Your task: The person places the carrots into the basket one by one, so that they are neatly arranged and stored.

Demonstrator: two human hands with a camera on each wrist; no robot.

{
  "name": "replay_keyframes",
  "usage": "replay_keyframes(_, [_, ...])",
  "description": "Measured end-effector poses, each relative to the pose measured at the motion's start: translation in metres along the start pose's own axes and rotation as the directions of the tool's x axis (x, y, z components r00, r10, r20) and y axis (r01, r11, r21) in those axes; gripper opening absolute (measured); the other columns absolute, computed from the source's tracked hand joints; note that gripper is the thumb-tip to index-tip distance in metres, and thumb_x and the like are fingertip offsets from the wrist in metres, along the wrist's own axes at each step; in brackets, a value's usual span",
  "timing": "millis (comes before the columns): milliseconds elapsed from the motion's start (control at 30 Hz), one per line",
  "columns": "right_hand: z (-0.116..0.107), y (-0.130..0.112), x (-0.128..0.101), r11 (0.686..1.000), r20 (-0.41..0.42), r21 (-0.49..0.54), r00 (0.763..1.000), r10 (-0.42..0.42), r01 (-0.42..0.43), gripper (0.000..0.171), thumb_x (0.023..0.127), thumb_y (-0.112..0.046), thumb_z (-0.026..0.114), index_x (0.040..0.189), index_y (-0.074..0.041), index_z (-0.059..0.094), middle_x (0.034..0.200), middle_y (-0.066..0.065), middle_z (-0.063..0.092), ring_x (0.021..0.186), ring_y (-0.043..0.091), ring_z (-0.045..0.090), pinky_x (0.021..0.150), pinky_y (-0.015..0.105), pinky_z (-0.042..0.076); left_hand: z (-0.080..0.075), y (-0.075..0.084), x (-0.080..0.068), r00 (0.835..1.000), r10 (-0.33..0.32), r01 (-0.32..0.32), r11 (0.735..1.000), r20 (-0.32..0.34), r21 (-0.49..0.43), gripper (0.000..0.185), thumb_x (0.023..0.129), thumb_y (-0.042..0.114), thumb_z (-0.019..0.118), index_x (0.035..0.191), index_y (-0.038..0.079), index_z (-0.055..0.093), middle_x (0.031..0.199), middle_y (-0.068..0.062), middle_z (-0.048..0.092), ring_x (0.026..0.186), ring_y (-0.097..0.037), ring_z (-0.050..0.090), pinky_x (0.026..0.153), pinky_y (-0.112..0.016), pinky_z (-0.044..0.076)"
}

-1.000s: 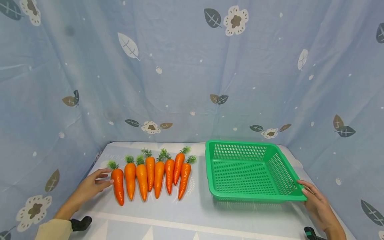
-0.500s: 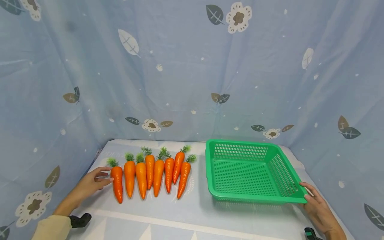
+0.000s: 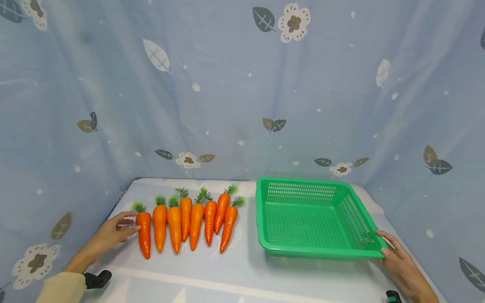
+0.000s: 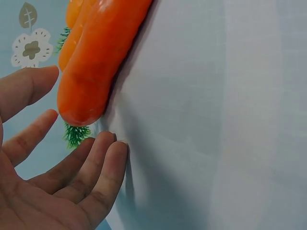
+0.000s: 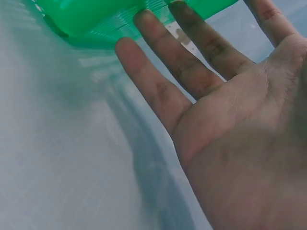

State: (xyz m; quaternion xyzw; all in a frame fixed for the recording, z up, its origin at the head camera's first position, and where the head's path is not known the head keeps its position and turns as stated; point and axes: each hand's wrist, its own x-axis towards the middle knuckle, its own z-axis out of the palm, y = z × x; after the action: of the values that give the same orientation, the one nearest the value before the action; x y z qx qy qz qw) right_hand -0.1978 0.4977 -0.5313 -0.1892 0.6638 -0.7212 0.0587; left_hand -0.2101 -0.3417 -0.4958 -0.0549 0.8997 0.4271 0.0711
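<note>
Several orange carrots with green tops lie in a row on the table in the head view. My left hand [image 3: 113,231] is beside the leftmost carrot [image 3: 143,233], its thumb and fingers spread at the thick end. In the left wrist view, the fingers [image 4: 98,177] do not close round that carrot [image 4: 98,67]. To the right stands a green plastic basket [image 3: 318,251] with slotted walls and nothing in it. My right hand [image 3: 399,263] touches its near right corner. The right wrist view shows fairly straight fingers [image 5: 158,91] at the basket [image 5: 91,40]; the thumb is not visible there.
The pale patterned table [image 3: 212,273] runs beneath everything. A blue curtain [image 3: 227,92] with leaves and flowers closes off the back and both sides. Black straps with devices [image 3: 97,279] are worn on the wrists.
The head view has shifted slightly. Both hands, the carrots and the basket keep nearly the same places relative to one another.
</note>
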Motion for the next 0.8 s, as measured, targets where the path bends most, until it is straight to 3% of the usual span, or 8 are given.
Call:
replay_keyframes(167, [0.002,-0.0024,0.0043,1.0,-0.014,-0.02,1.0,-0.011,0.011,0.054,0.11,0.001,0.029,0.162,-0.015,0.025,0.146,-0.016,0.039,0.127,0.004,0.057,0.099,0.024,0.052,-0.0016,-0.0002,0.0057,0.999,0.048,-0.048,0.999,0.001,-0.013,0.073,0.099,0.042,0.07,0.15,0.0,0.041,0.14,-0.037,0.047,0.116,-0.044,0.059,0.082,-0.044,0.061])
replay_keyframes(633, [0.0057,-0.0008,-0.0008,0.998,-0.041,-0.052,0.999,-0.022,0.02,0.05,0.112,-0.002,0.025,0.162,-0.012,0.026,0.148,-0.012,0.04,0.125,0.005,0.058,0.097,0.024,0.053,0.0014,0.0031,0.0083,0.997,0.082,-0.082,0.997,0.007,0.007,0.072,0.096,0.037,0.075,0.148,-0.001,0.044,0.139,-0.037,0.048,0.114,-0.044,0.059,0.078,-0.037,0.061])
replay_keyframes(800, [0.0015,-0.0041,0.0012,1.0,0.019,0.008,1.0,-0.017,0.017,0.053,0.112,-0.001,0.023,0.162,-0.018,0.027,0.148,-0.014,0.044,0.127,0.005,0.057,0.099,0.024,0.052,0.0024,0.003,0.0089,0.998,0.055,-0.054,0.998,-0.009,0.037,0.075,0.095,0.042,0.075,0.149,0.001,0.042,0.14,-0.039,0.046,0.116,-0.048,0.058,0.08,-0.04,0.061])
